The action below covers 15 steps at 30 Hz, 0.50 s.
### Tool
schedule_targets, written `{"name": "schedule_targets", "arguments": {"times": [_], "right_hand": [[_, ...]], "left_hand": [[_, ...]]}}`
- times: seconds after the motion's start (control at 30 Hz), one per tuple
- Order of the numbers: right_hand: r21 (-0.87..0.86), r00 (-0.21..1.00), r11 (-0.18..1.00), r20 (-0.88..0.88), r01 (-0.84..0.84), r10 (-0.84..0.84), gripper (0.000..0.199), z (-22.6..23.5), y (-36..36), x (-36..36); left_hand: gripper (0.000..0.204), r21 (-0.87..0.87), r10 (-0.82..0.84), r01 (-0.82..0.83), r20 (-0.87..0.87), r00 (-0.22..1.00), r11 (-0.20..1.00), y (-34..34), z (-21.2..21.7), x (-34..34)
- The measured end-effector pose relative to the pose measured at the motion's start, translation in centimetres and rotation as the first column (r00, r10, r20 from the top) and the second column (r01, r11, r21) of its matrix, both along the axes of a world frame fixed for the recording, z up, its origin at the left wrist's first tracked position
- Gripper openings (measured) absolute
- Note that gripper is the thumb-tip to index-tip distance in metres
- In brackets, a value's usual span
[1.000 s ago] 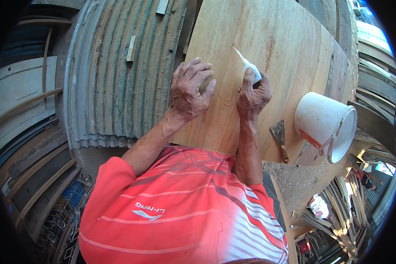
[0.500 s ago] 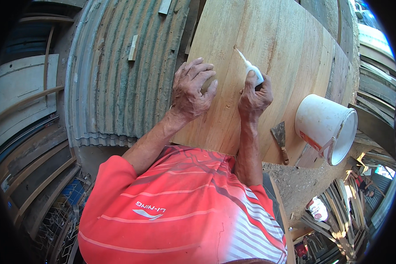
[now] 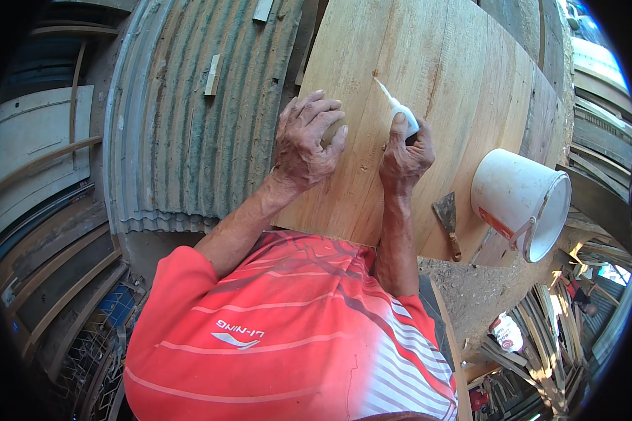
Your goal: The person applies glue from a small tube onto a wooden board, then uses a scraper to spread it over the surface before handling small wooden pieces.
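Observation:
My right hand [image 3: 406,156] is closed round a small white squeeze bottle [image 3: 405,121], its thumb pressed on the side. The bottle's long thin nozzle points up and left, its tip close to a small brown mark [image 3: 375,73] on the wooden panel [image 3: 351,196]. My left hand [image 3: 307,140] hovers at or rests on the panel's left edge, fingers loosely curved and thumb apart. A darker patch shows between that thumb and the fingers; I cannot make out what it is. A putty knife [image 3: 446,223] lies on the panel, right of my right forearm.
A white bucket [image 3: 505,193] lies on its side at the panel's right edge, mouth facing right. Corrugated metal sheeting [image 3: 182,133] spreads to the left, with small wood offcuts [image 3: 213,75] on it. Scrap timber [image 3: 541,337] is piled at the lower right, near another person [image 3: 580,295].
Both hands stay almost where they were, with the bottle tilted much the same. The person far off at the right has shifted slightly.

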State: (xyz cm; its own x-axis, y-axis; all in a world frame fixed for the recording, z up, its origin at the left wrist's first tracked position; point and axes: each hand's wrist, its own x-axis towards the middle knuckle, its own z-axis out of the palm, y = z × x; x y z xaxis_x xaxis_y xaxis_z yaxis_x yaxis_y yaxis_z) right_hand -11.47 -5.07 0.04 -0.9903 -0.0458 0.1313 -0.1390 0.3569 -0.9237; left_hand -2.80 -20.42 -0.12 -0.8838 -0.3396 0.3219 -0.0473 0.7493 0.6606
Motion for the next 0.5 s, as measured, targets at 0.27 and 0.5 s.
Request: {"name": "schedule_targets", "arguments": {"times": [0.27,0.5], "right_hand": [[-0.012,0.999,1.000,0.039,0.004,-0.003,0.021,-0.32,0.34,0.16],[-0.020,1.000,1.000,0.031,0.001,0.000,0.021,-0.25,0.51,0.39]], "left_hand": [[0.025,-0.003,-0.004,0.004,-0.003,1.000,1.000,-0.04,-0.01,-0.03],[0.025,0.004,-0.001,0.001,-0.011,1.000,1.000,0.01,-0.09,-0.06]]}}
